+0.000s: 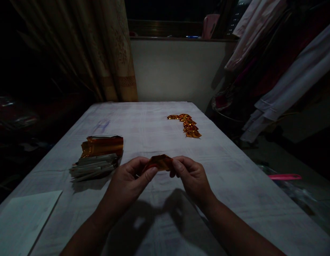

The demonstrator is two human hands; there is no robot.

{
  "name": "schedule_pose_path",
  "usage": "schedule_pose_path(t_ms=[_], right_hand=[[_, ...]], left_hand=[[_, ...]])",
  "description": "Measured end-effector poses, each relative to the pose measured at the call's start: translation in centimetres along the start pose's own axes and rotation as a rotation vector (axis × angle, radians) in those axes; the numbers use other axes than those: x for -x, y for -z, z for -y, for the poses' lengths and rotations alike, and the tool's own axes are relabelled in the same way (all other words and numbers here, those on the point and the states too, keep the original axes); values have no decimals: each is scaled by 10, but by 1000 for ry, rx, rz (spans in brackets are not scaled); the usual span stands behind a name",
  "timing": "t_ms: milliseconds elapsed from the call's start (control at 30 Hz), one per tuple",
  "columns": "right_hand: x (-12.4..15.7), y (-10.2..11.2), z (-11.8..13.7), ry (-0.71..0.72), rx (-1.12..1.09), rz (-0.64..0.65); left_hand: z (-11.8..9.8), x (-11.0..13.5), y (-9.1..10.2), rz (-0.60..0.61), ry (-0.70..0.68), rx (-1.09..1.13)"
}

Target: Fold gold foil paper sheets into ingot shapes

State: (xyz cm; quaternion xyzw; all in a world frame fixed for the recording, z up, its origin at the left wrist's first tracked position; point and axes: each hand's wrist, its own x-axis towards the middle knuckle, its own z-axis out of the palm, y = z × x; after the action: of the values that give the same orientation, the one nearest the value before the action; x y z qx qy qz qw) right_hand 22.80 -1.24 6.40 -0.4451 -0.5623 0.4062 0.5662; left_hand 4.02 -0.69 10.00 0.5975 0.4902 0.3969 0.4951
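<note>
Between my two hands is a folded piece of gold foil paper (161, 163), shaped like a small boat with slanted ends. My left hand (134, 177) pinches its left end, thumb in front. At the right end, my right hand (190, 174) grips it between thumb and fingers. Both hands are above the table, casting shadows on the cloth. Left of them lies a stack of foil paper sheets (97, 165), gold on one side and grey on the other. Farther back on the right, several folded gold foil pieces (190, 126) lie in a bent row.
A pale checked cloth covers the table (143, 124). A white sheet (28, 220) lies at its near left. Behind stand a curtain (108, 53) and a sill holding a pink cup (209, 26). Clothes (295, 78) hang at the right, above a pink handle (284, 176).
</note>
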Motion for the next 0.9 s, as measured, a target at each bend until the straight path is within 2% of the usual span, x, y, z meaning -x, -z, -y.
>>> schedule_pose_path(t_ms=[200,633,900], right_hand=[[0,-1,1,19,-11,7],[-1,1,-5,-16,-11,-7],[-5,5,0,-37,-40,83]], left_hand=[[1,0,0,-61,64,6],[-1,-1,2,-29,146,21],[1,-2,2,13,146,26]])
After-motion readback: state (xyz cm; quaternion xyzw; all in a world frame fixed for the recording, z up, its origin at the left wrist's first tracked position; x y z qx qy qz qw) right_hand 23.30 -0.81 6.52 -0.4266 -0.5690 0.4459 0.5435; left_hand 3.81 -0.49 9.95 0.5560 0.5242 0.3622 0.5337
